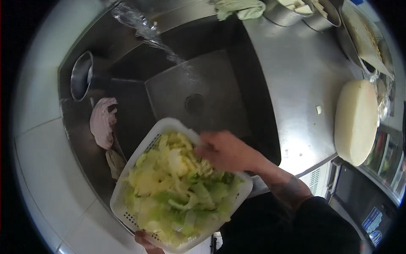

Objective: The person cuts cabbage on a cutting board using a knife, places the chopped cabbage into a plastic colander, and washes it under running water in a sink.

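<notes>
A white plastic basket (119, 202) with holes in its sides is tilted over the near edge of the sink. It is heaped with chopped cabbage (173, 186), pale yellow to green. My right hand (224, 150) is closed at the basket's right rim, slightly blurred, its fingertips partly hidden. At the lower left, my left hand (146, 241) grips the basket's bottom rim; most of that hand is out of sight beneath it.
The steel sink (203, 80) has a drain and a plastic-wrapped tap (137, 23). A metal bowl (81, 76) and pink cloth (102, 122) lie along its left ledge. On the right counter stand a thick white block (357, 122), metal containers (285, 16) and a green cloth (241, 8).
</notes>
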{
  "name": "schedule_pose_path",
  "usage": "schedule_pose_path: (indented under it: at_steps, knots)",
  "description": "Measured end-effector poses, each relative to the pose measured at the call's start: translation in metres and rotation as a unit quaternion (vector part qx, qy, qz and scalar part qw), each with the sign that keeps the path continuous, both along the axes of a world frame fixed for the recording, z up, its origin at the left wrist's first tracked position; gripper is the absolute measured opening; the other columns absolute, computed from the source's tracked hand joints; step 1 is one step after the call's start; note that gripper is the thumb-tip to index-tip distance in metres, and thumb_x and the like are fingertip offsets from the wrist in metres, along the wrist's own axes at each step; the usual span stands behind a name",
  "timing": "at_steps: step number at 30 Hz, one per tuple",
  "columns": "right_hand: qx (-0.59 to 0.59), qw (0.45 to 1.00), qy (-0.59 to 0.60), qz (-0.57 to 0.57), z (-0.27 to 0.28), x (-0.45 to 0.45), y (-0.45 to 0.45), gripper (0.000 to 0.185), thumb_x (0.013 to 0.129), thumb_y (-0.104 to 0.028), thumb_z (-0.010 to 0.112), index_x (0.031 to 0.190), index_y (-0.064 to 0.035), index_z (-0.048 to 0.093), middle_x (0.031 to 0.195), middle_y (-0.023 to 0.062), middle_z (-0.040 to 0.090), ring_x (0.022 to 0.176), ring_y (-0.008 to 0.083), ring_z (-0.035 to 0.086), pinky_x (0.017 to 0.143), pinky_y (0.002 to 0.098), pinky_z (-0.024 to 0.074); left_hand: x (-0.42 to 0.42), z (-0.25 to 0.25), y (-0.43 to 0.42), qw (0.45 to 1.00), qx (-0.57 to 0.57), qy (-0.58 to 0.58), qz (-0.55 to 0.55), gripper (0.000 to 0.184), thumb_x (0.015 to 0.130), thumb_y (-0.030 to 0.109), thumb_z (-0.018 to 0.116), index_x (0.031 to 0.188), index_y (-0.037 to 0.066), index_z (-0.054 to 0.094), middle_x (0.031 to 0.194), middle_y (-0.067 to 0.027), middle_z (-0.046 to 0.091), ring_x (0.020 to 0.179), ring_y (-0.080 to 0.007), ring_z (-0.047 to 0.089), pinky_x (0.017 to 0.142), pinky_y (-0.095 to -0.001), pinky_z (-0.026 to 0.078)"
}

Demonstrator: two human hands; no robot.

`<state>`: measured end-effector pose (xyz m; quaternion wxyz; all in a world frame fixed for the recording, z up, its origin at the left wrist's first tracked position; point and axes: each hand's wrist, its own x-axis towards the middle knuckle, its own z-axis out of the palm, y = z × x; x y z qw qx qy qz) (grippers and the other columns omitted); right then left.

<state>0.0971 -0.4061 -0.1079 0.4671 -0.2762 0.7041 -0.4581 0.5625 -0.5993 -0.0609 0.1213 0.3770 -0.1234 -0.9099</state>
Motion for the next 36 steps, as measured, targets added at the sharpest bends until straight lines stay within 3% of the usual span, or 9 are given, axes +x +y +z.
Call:
schedule_pose_path:
  at_steps: [4,8,12,14,20,25,33,35,36]
  knots:
    - [0.043,0.998,-0.025,-0.04,0.001,-0.022,-0.005,0.031,0.088,-0.025,0.061,0.092,0.0052,0.059,0.079,0.025,0.064,0.081,0.0388,0.066,0.07,0.0436,0.0507,-0.064,0.014,0.035,0.935,-0.235,-0.262,0.039,0.058,0.074,0.026,0.052,0.126,0.0,0.052,0.114,-0.0143,0.061,0.096,-0.0303,0.062,0.077,-0.0426,0.057]
    - [0.107,0.987,0.099,-0.063,-0.027,-0.059,-0.019,0.03,0.085,-0.024,0.061,0.087,0.0051,0.064,0.081,0.0274,0.064,0.082,0.0405,0.065,0.071,0.0439,0.0512,-0.09,-0.023,0.01,0.982,-0.144,-0.114,-0.039,0.054,0.089,0.034,0.051,0.132,0.002,0.048,0.118,-0.0093,0.06,0.103,-0.0265,0.062,0.084,-0.0406,0.055]
    - [0.136,0.964,0.212,-0.081,-0.097,-0.101,-0.04,0.03,0.084,-0.027,0.064,0.087,0.0036,0.066,0.081,0.0242,0.064,0.081,0.0345,0.067,0.071,0.0423,0.0498,-0.189,-0.063,-0.013,0.932,-0.198,-0.278,-0.123,0.041,0.096,0.023,0.046,0.133,0.004,0.045,0.117,-0.0097,0.06,0.103,-0.026,0.062,0.087,-0.0411,0.055]
    - [0.142,0.963,0.211,-0.088,-0.137,-0.121,-0.051,0.031,0.083,-0.027,0.064,0.089,0.0034,0.067,0.085,0.0256,0.065,0.086,0.0378,0.066,0.073,0.0434,0.0503,-0.247,-0.09,-0.021,0.948,-0.184,-0.246,-0.078,0.028,0.09,0.007,0.054,0.118,0.006,0.052,0.099,-0.0026,0.057,0.085,-0.0136,0.059,0.075,-0.0355,0.054]
    - [0.232,0.935,0.21,-0.169,-0.244,-0.167,-0.066,0.045,0.079,-0.034,0.065,0.108,-0.0001,0.067,0.099,0.0264,0.067,0.098,0.0407,0.065,0.084,0.044,0.0504,-0.321,-0.193,-0.077,0.955,-0.169,-0.187,-0.154,0.027,0.079,0.006,0.054,0.106,0.002,0.056,0.088,-0.0061,0.058,0.083,-0.0194,0.06,0.077,-0.0334,0.052]
    - [0.182,0.923,0.287,-0.183,-0.225,-0.179,-0.058,0.042,0.076,-0.031,0.06,0.105,-0.0011,0.067,0.095,0.0254,0.067,0.096,0.0392,0.066,0.084,0.0438,0.0503,-0.327,-0.239,-0.08,0.966,-0.144,-0.133,-0.17,0.044,0.066,0.01,0.051,0.108,-0.001,0.055,0.097,-0.012,0.059,0.088,-0.0278,0.06,0.082,-0.039,0.052]
    - [0.146,0.96,0.206,-0.119,-0.092,-0.167,-0.044,0.036,0.083,-0.026,0.061,0.105,0.0021,0.066,0.089,0.0242,0.067,0.085,0.0354,0.067,0.078,0.0378,0.0509,-0.242,-0.166,-0.039,0.986,-0.101,-0.121,-0.048,0.029,0.068,0.019,0.056,0.093,0.004,0.061,0.094,-0.0111,0.061,0.092,-0.0284,0.061,0.086,-0.0448,0.053]
    - [0.075,0.982,0.1,-0.142,-0.081,-0.168,-0.051,0.031,0.093,-0.027,0.06,0.104,0.0007,0.066,0.085,0.0041,0.066,0.074,0.0111,0.058,0.07,0.0306,0.0499,-0.178,-0.161,-0.023,0.991,-0.103,-0.082,-0.011,0.041,0.071,0.021,0.056,0.107,0.003,0.057,0.104,-0.0109,0.061,0.098,-0.027,0.061,0.086,-0.0437,0.053]
    - [0.07,0.981,0.104,-0.145,-0.076,-0.168,-0.066,0.031,0.093,-0.027,0.06,0.104,0.0007,0.066,0.085,0.0041,0.066,0.074,0.0111,0.058,0.07,0.0306,0.0499,-0.161,-0.146,-0.012,0.983,-0.126,-0.131,0.007,0.05,0.072,0.024,0.056,0.117,0.002,0.054,0.11,-0.0113,0.061,0.102,-0.0271,0.061,0.087,-0.0432,0.053]
